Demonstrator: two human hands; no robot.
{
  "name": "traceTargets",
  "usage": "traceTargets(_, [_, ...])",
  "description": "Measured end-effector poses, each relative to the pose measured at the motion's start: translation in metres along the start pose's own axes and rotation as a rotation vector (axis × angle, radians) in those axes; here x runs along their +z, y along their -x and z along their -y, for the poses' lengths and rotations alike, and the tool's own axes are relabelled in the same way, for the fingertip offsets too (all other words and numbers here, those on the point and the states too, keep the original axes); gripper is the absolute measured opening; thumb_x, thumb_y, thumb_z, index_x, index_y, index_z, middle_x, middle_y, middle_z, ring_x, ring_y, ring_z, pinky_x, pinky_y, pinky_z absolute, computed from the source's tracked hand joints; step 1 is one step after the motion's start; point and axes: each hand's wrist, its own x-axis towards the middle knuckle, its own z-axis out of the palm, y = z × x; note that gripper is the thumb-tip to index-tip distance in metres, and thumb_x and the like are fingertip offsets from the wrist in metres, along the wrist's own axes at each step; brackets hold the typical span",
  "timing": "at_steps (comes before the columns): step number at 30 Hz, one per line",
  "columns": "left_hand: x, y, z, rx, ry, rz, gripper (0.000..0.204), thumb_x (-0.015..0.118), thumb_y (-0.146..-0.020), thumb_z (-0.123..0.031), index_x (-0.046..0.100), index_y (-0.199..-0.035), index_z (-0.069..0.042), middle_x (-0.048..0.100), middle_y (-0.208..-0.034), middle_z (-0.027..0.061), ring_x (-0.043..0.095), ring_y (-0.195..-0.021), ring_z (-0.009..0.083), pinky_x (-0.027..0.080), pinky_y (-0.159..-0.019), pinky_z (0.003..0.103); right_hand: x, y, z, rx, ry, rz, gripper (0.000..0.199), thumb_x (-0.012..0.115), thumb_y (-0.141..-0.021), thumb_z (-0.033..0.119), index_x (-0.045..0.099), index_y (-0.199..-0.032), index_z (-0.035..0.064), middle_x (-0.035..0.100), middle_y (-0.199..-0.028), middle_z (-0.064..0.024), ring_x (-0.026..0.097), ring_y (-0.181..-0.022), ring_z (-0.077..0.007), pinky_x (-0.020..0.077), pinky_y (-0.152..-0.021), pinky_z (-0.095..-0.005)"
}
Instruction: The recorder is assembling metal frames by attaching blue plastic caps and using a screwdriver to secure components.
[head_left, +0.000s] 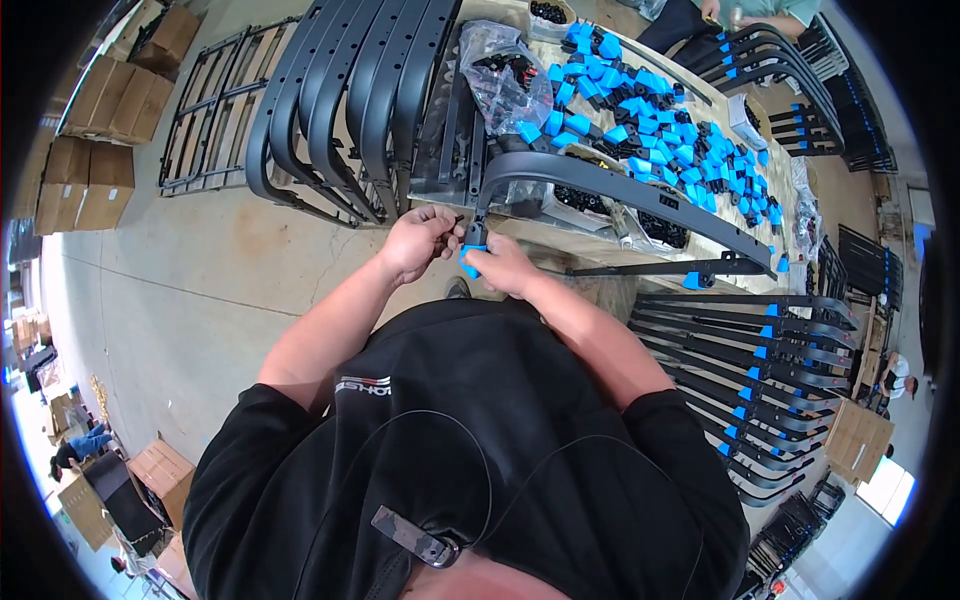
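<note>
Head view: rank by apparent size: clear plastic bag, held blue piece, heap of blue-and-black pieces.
Largest to smallest, as they look:
1. Heap of blue-and-black pieces, taken whole
2. Clear plastic bag
3. Held blue piece, partly covered by the right grip

Gaps are wide; no ties.

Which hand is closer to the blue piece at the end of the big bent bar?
The right. The right hand is gripping the blue piece; the left hand is just off to its left.
</note>
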Motion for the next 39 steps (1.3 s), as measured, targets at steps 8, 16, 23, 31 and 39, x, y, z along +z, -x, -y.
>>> traceTargets(8, [0.004,0.001,0.004,-0.021,-0.045,-0.058,0.015,0.056,-0.106,-0.018,0.058,-0.104,-0.003,0.066,-0.087,0.0069,0.061,-0.068,0.0143,0.048,-0.058,0.028,-0.002,-0.001,-0.017,-0.297,0.464,-0.183,0.048,0.075,-0.086,0.040,0.061,-0.106,-0.0014,0.071,-0.092,-0.0212,0.070,-0.089,-0.0372,0.0529,-0.079,-0.0470])
traceTargets(16, [0.008,-0.015,0.005,0.019,0.005,-0.062,0.020,0.057,-0.106,-0.020,0.058,-0.094,-0.003,0.065,-0.081,0.0064,0.059,-0.065,0.0134,0.045,-0.056,0.027,-0.004,-0.016,-0.005,-0.250,0.477,-0.262,0.049,0.075,-0.087,0.039,0.059,-0.109,-0.0019,0.070,-0.099,-0.0240,0.068,-0.096,-0.0422,0.0522,-0.084,-0.0487])
traceTargets(23, [0.009,-0.027,-0.006,-0.008,-0.017,0.008,0.017,0.056,-0.105,-0.016,0.061,-0.097,-0.002,0.064,-0.081,0.0042,0.053,-0.061,0.0105,0.043,-0.055,0.025,-0.015,-0.030,-0.023,-0.322,0.279,-0.207,0.050,0.082,-0.081,0.028,0.058,-0.111,-0.0039,0.069,-0.094,-0.0153,0.069,-0.089,-0.0245,0.0539,-0.080,-0.0376])
traceTargets(31, [0.001,-0.033,-0.006,-0.015,-0.072,0.020,0.013,0.058,-0.104,-0.013,0.061,-0.097,-0.003,0.062,-0.079,0.0030,0.050,-0.059,0.0092,0.038,-0.050,0.025,-0.011,-0.033,-0.033,-0.323,-0.021,-0.139,0.054,0.080,-0.083,0.004,0.052,-0.129,-0.0021,0.065,-0.108,-0.0061,0.063,-0.097,-0.0121,0.0528,-0.087,-0.0291])
traceTargets(39, [-0.005,-0.034,-0.004,-0.026,-0.131,0.069,0.014,0.059,-0.104,-0.014,0.061,-0.098,-0.001,0.061,-0.076,0.0024,0.049,-0.058,0.0082,0.036,-0.048,0.024,-0.012,-0.034,-0.031,-0.301,-0.069,-0.167,0.042,0.080,-0.085,0.006,0.059,-0.121,-0.0018,0.067,-0.103,-0.0029,0.062,-0.090,-0.0093,0.0522,-0.082,-0.0272])
